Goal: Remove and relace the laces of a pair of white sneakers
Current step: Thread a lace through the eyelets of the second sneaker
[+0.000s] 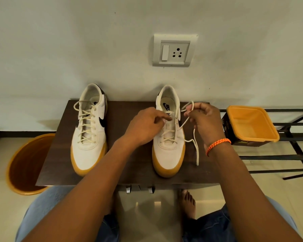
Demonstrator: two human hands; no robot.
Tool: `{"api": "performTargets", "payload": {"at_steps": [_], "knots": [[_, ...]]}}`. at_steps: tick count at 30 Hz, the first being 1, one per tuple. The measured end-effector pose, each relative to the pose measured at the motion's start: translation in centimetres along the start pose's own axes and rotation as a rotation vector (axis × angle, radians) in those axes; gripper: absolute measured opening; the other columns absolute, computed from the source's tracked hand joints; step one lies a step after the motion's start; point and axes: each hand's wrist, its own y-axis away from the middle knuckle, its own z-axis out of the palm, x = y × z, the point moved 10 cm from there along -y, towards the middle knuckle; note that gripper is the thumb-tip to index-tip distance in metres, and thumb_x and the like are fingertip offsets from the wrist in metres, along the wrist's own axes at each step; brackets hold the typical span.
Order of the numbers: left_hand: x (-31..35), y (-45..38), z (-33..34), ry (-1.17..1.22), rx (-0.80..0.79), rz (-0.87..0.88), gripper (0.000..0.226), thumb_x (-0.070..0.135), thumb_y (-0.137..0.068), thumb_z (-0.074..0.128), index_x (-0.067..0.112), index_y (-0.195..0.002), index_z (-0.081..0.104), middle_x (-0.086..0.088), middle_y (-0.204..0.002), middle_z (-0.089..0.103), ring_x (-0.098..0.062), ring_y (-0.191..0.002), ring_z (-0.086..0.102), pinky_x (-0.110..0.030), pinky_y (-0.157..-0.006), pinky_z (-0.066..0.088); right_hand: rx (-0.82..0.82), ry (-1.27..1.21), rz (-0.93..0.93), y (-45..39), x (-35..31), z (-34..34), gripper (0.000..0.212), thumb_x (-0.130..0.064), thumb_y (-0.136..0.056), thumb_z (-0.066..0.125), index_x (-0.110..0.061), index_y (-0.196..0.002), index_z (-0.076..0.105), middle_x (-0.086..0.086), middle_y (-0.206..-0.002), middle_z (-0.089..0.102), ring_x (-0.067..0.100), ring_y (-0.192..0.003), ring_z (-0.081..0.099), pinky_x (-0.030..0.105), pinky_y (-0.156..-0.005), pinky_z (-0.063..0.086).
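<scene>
The right hand [204, 119] pinches a loop of the cream shoelace [194, 137], lifted just off the right side of the right sneaker [168, 137]; the lace's free end trails down onto the bench [129, 163] beside that shoe. The left hand [145, 126] rests on the same sneaker's tongue, fingers curled and pinching at the upper eyelets, where the lace is partly undone. An orange braided bracelet [217, 145] circles the right wrist. The left sneaker [89, 130], fully laced, stands near the bench's left edge, heel toward the wall. Both have gum soles. Off the bench's right edge sits an orange tub [250, 124] on a metal rack [294, 154]; off the left front corner, an orange bucket [28, 165] stands on the floor.
</scene>
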Motion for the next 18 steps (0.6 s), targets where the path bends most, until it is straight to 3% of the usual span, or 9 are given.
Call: {"api": "performTargets", "payload": {"at_steps": [2, 4, 7, 8, 10, 12, 14, 16, 18], "knots": [[1.3, 0.2, -2.7, 0.047, 0.237, 0.089, 0.033, 0.018, -0.107, 0.053, 0.036, -0.129, 0.071, 0.008, -0.115, 0.052, -0.008, -0.102, 0.055, -0.024, -0.084, 0.049, -0.038, -0.02, -0.086, 0.4, -1.6, 0.4, 0.015, -0.008, -0.099, 0.062, -0.005, -0.1, 0.076, 0.005, -0.08, 0.071, -0.003, -0.058, 0.055, 0.013, -0.057, 0.043], [3.1, 1.0, -5.3, 0.093, 0.434, 0.234, 0.038, 0.013, -0.108, 0.05, 0.031, -0.139, 0.063, 0.007, -0.134, 0.052, -0.011, -0.121, 0.052, -0.022, -0.099, 0.046, -0.121, -0.014, -0.162, 0.8, -2.9, 1.3, 0.023, -0.013, -0.104, 0.057, -0.005, -0.1, 0.078, 0.006, -0.074, 0.066, 0.002, -0.058, 0.051, 0.014, -0.056, 0.042], [5.6, 1.5, -5.0, 0.21, 0.323, 0.406, 0.042, 0.016, -0.112, 0.044, 0.021, -0.153, 0.051, 0.003, -0.147, 0.057, -0.018, -0.139, 0.049, -0.037, -0.116, 0.042, -0.256, -0.023, -0.248, 1.8, -4.1, 2.8, 0.024, -0.012, -0.105, 0.059, -0.005, -0.098, 0.08, -0.002, -0.069, 0.067, 0.003, -0.056, 0.052, 0.015, -0.058, 0.043], [6.1, 1.6, -4.5, 0.246, 0.258, 0.413, 0.041, 0.018, -0.113, 0.042, 0.021, -0.153, 0.05, 0.002, -0.141, 0.062, -0.018, -0.133, 0.055, -0.042, -0.113, 0.046, -0.274, -0.036, -0.266, 2.0, -4.3, 3.0, 0.022, -0.01, -0.104, 0.06, -0.004, -0.096, 0.08, -0.006, -0.066, 0.067, 0.002, -0.055, 0.054, 0.015, -0.058, 0.043], [6.3, 1.9, -4.4, 0.318, 0.222, 0.371, 0.034, 0.017, -0.114, 0.042, 0.018, -0.144, 0.059, 0.012, -0.111, 0.07, -0.012, -0.099, 0.067, -0.038, -0.09, 0.058, -0.274, -0.071, -0.292, 2.2, -4.6, 2.9, 0.022, -0.005, -0.102, 0.061, -0.004, -0.091, 0.08, -0.003, -0.063, 0.065, 0.005, -0.054, 0.051, 0.018, -0.057, 0.043], [5.3, 1.8, -5.0, 0.437, 0.228, 0.273, 0.026, 0.011, -0.113, 0.044, 0.013, -0.129, 0.065, 0.017, -0.086, 0.067, -0.017, -0.066, 0.062, -0.03, -0.062, 0.054, -0.25, -0.128, -0.293, 2.0, -4.7, 2.4, 0.02, -0.006, -0.101, 0.063, -0.006, -0.09, 0.08, 0.011, -0.064, 0.061, 0.017, -0.056, 0.047, 0.022, -0.052, 0.04], [4.2, 1.5, -5.3, 0.501, 0.2, 0.162, 0.022, 0.012, -0.113, 0.046, 0.012, -0.123, 0.066, 0.014, -0.072, 0.064, -0.02, -0.053, 0.057, -0.03, -0.052, 0.05, -0.218, -0.179, -0.288, 1.6, -4.6, 1.7, 0.018, -0.007, -0.1, 0.064, -0.006, -0.091, 0.079, 0.015, -0.067, 0.059, 0.02, -0.056, 0.045, 0.025, -0.05, 0.038], [2.7, 1.2, -5.3, 0.434, 0.167, 0.056, 0.022, 0.012, -0.112, 0.048, 0.013, -0.119, 0.069, 0.018, -0.061, 0.059, -0.006, -0.049, 0.053, -0.02, -0.052, 0.045, -0.199, -0.219, -0.284, 1.3, -4.6, 1.0, 0.017, -0.007, -0.1, 0.063, -0.002, -0.093, 0.078, 0.013, -0.068, 0.063, 0.016, -0.054, 0.046, 0.027, -0.049, 0.036], [0.9, 0.9, -4.8, 0.287, 0.112, -0.032, 0.021, 0.013, -0.109, 0.053, 0.018, -0.112, 0.073, 0.022, -0.081, 0.069, 0.005, -0.072, 0.064, -0.016, -0.069, 0.045, -0.219, -0.203, -0.265, 1.2, -4.5, 0.9, 0.016, -0.006, -0.1, 0.063, 0.001, -0.096, 0.077, 0.014, -0.073, 0.068, 0.015, -0.053, 0.047, 0.028, -0.05, 0.037]]}}
